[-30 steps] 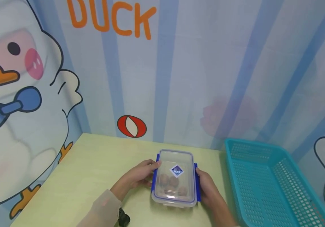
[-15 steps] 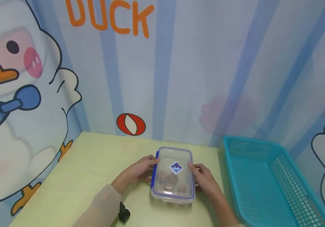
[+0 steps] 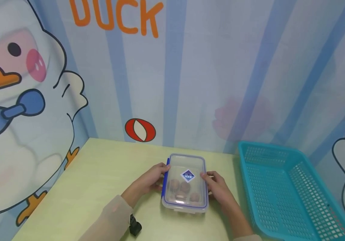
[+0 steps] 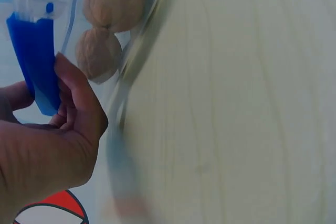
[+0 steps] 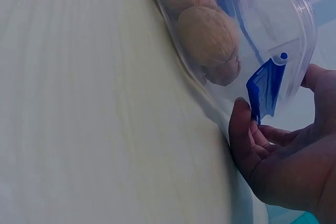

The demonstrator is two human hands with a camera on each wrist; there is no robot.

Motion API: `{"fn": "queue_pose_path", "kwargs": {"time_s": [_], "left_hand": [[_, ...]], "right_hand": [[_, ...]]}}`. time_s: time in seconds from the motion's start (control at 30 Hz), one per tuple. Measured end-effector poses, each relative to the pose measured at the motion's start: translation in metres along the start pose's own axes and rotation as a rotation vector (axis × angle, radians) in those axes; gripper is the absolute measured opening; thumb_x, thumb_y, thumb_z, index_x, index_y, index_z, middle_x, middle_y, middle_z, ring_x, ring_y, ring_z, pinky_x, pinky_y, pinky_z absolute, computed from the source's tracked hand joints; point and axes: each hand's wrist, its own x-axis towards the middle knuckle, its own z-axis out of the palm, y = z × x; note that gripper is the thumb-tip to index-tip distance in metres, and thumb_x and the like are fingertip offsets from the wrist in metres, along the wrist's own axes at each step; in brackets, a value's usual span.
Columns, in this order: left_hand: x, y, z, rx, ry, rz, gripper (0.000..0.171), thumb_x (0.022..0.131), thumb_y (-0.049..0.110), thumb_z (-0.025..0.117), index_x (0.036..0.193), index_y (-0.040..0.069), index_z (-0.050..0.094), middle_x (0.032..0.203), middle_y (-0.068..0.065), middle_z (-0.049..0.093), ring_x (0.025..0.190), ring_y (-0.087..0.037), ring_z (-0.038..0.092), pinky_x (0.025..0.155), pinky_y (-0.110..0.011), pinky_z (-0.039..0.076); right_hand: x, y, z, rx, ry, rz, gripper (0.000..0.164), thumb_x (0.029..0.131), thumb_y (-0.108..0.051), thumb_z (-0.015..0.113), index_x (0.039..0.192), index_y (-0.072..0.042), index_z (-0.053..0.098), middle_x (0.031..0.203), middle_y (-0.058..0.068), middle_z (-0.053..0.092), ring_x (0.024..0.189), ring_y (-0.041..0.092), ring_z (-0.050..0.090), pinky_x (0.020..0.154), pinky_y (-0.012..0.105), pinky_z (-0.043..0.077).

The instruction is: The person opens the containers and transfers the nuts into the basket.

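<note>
on the table (image 3: 100,174), both hands (left (image 3: 148,179), right (image 3: 217,187)) grip the walnut box (image 3: 185,182).

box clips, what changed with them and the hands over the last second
The right hand moved in from beside the box; its side clip, sticking out a second ago, no longer shows from above, and its fingers now hold it. The left hand kept its grip on the left clip. Box, nuts and basket stayed put.
</note>
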Motion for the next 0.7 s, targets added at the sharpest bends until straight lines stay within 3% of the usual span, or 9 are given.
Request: {"fn": "queue_pose_path", "kwargs": {"time_s": [0.2, 0.7], "left_hand": [[-0.0010, 0.0015, 0.0051, 0.064, 0.058, 0.014, 0.037, 0.115, 0.036, 0.043, 0.121, 0.002, 0.056, 0.111, -0.013, 0.060, 0.086, -0.024, 0.057, 0.063, -0.031, 0.050], [-0.0052, 0.0083, 0.0090, 0.104, 0.097, -0.007, 0.038, 0.116, 0.033, 0.040, 0.127, 0.000, 0.056, 0.108, -0.013, 0.059, 0.092, -0.027, 0.058, 0.066, -0.034, 0.053]], "right_hand": [[0.0013, 0.0000, 0.0002, 0.010, -0.001, 0.000, 0.067, 0.103, -0.057, 0.062, 0.141, -0.002, 0.053, 0.114, 0.015, 0.066, 0.088, 0.024, 0.065, 0.072, 0.036, 0.060], [0.0033, -0.0015, 0.0002, 0.029, -0.013, 0.008, 0.067, 0.104, -0.054, 0.062, 0.143, -0.001, 0.051, 0.109, 0.013, 0.067, 0.084, 0.021, 0.065, 0.068, 0.037, 0.060]]}}
